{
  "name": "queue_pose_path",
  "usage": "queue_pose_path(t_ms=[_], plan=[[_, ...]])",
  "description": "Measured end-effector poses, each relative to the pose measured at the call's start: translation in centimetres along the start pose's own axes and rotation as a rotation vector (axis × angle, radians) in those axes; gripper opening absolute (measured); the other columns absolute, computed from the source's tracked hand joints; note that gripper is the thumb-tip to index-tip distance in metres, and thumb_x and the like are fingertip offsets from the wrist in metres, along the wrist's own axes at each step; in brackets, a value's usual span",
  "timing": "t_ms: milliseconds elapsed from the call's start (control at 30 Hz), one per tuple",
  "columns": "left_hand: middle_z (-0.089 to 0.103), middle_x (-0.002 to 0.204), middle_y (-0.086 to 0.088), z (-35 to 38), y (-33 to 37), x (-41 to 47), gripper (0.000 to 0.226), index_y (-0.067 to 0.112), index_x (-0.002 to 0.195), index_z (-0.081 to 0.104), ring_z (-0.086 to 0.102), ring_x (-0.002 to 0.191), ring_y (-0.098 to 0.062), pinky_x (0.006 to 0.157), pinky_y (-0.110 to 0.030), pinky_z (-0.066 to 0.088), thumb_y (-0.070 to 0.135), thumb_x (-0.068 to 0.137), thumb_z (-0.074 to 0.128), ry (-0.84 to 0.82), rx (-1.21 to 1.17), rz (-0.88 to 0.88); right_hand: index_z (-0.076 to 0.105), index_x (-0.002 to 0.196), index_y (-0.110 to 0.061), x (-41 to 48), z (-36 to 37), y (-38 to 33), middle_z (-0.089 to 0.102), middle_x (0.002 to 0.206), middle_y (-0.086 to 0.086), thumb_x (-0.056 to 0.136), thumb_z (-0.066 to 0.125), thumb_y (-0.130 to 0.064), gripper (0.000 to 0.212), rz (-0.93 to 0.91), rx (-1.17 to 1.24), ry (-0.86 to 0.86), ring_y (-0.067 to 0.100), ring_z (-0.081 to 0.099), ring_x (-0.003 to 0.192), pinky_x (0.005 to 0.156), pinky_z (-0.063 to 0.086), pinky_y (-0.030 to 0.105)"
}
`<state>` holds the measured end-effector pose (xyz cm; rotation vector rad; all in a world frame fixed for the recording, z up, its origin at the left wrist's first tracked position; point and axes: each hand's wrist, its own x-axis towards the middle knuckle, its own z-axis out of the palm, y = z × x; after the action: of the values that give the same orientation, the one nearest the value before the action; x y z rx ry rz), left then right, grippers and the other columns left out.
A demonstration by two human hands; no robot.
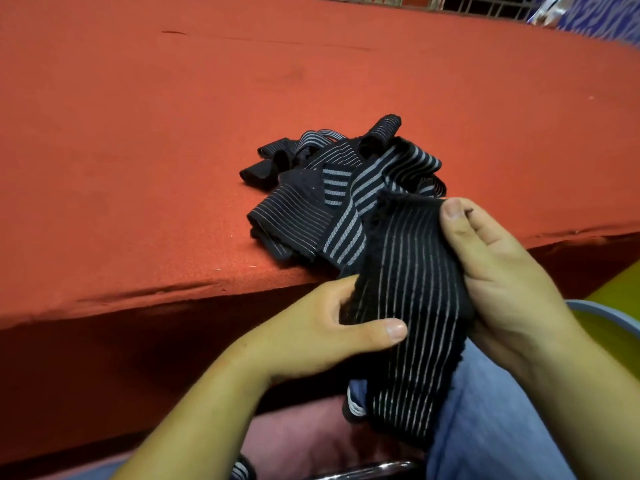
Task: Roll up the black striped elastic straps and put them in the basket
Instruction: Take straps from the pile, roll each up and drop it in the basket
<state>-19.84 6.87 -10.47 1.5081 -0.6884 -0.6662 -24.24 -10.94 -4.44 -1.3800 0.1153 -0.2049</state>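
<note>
1. While one striped strap (415,306) hangs over the lap, left hand (311,337) pinches its left edge.
2. Right hand (502,278) grips its other side.
3. Tangled pile of straps (329,188) sits on red table (138,168), can't count those.

Warm light fell from above, leaving shadow below the table (145,174). Edges curved with wide-angle distortion; 1 o'clock was blurred.
</note>
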Motion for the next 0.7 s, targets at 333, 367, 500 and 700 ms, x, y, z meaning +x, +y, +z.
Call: queue_pose_path(t_ms=[333,367,500,700], plan=[[0.077,0.107,-0.001,0.6,-0.1,-0.8,0.035,0.024,0.103,0.081,0.073,0.101,-0.017,0.091,-0.03,0.057,0.025,0.069,0.072,-0.177,-0.466,-0.166,0.074,0.089,-0.027,-0.2,1.7,0.7,0.076,0.087,-0.002,0.088,0.062,-0.044,0.021,-0.12,-0.06,-0.001,0.01,0.07,0.077,0.068,0.059,0.024],[0.077,0.106,-0.002,0.6,0.0,-0.9,0.036,0.023,0.102,0.081,0.073,0.098,-0.018,0.089,-0.031,0.058,0.024,0.068,0.073,-0.185,-0.507,-0.17,0.074,0.088,-0.028,-0.2,1.8,0.7,0.076,0.087,-0.003,0.088,0.062,-0.045,0.02,-0.137,-0.068,0.008,0.01,0.07,0.076,0.067,0.059,0.024],[0.072,0.113,-0.014,0.3,0.0,-0.8,0.06,0.015,0.114,0.076,0.068,0.104,-0.031,0.097,-0.044,0.054,0.038,0.061,0.093,-0.211,-0.554,-0.146,0.073,0.09,-0.025,-0.2,1.7,0.7,0.076,0.089,-0.003,0.089,0.063,-0.043,0.02,-0.177,-0.098,0.035,0.011,0.069,0.08,0.071,0.058,0.025],[0.076,0.104,-0.006,0.5,0.1,-0.8,0.062,0.019,0.108,0.079,0.072,0.095,-0.021,0.088,-0.033,0.059,0.047,0.055,0.095,-0.223,-0.547,-0.166,0.074,0.086,-0.03,-0.3,1.7,0.9,0.076,0.085,-0.002,0.087,0.064,-0.047,0.019,-0.124,-0.077,0.037,0.013,0.069,0.069,0.056,0.056,0.026]])
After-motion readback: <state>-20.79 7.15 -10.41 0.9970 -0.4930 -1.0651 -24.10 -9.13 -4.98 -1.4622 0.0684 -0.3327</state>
